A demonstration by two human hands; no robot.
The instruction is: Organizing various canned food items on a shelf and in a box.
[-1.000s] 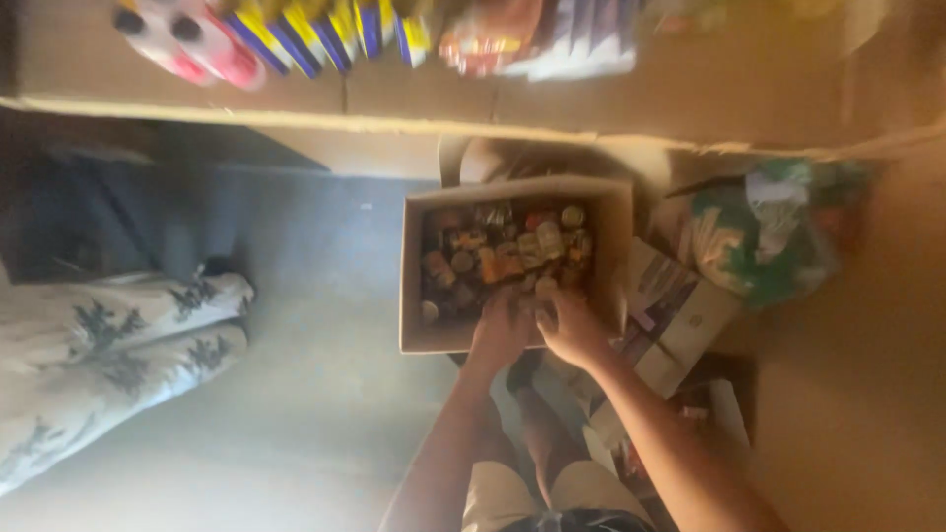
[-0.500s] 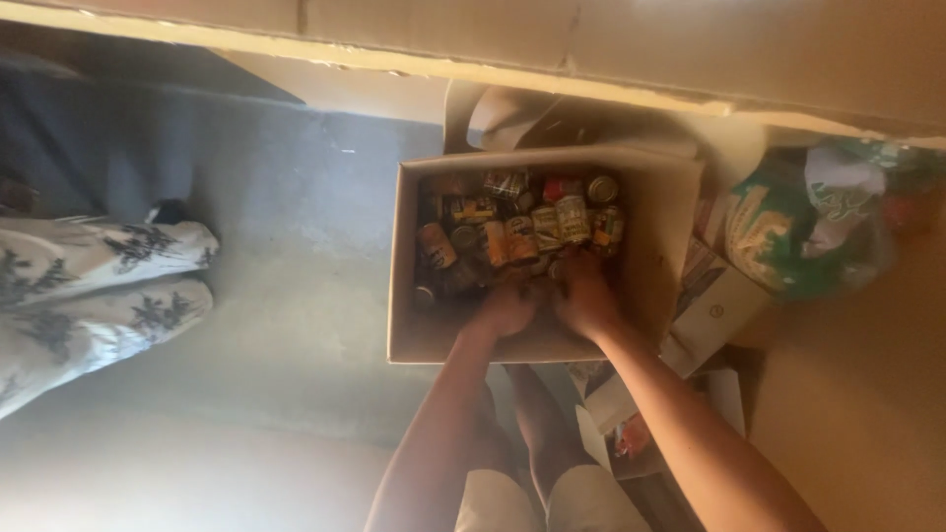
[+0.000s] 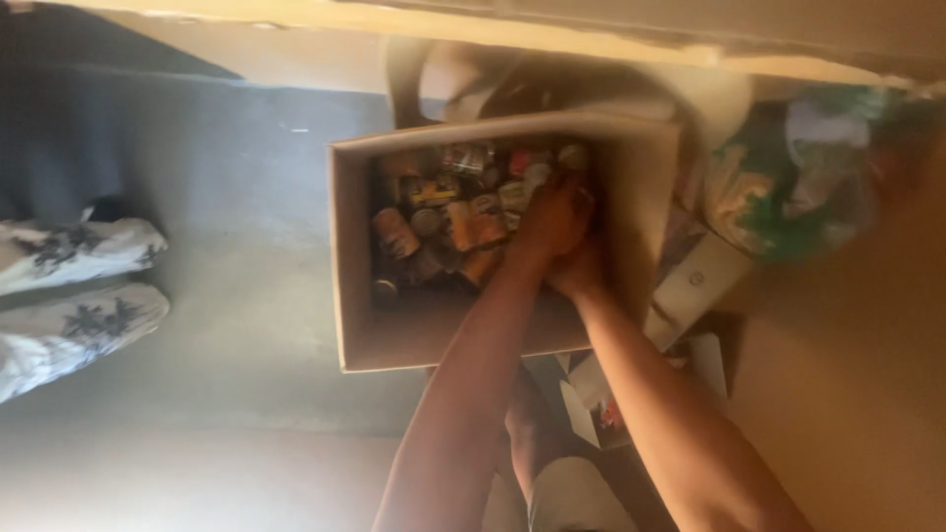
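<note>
Inside the cardboard box (image 3: 360, 296), both hands, left hand (image 3: 552, 222) and right hand (image 3: 579, 271), reach among small, probably rigid, weighty cans (image 3: 434, 232), their grips hidden.

Light: dim, warm, yellowish
Shadow: dark upper left, inside box (image 3: 355, 246)
Blur: soft throughout, smeared bag (image 3: 788, 177)
Haze: pale lower left

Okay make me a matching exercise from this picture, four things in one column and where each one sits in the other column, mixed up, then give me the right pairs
Things:
1. cardboard box
2. cans
3. green and white bag
4. patterned trouser legs

Places:
A. at the left edge of the picture, on the grey floor
B. inside the box, packed together
C. right of the box
D. middle of the picture, open at the top, with the left hand and right hand reaching in

Pairs: 1-D, 2-B, 3-C, 4-A
</note>
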